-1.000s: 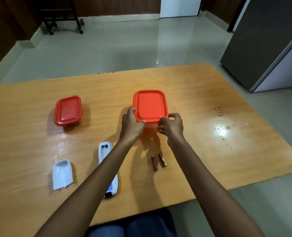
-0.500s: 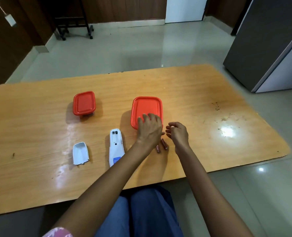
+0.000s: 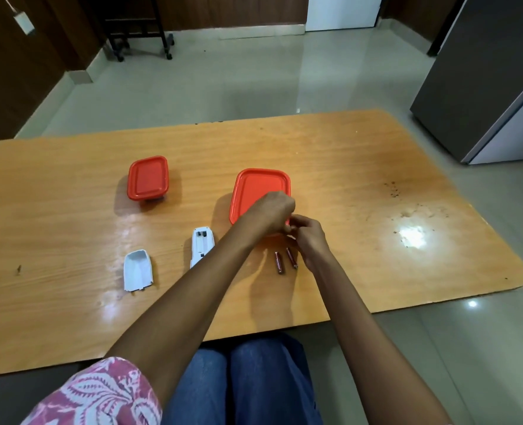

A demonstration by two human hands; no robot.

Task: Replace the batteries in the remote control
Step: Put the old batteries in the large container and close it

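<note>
My left hand (image 3: 269, 210) lies curled over the near right corner of the big red box (image 3: 258, 188), fingers bent down onto the lid edge. My right hand (image 3: 310, 237) meets it at that same corner, fingertips pinched together against the rim; I cannot tell whether either hand truly grips the lid. The two batteries (image 3: 285, 261) lie side by side on the table (image 3: 376, 240), just under my right wrist and slightly toward me from both hands. The remote (image 3: 202, 245) lies face down, its battery bay open, to the left of my left forearm, partly hidden by it. Its cover (image 3: 137, 269) rests farther left, well apart. A small red box (image 3: 147, 178) sits lidded beyond the cover. Right of my right hand the table is bare out to its rounded edge; the near edge runs beneath my forearms.
</note>
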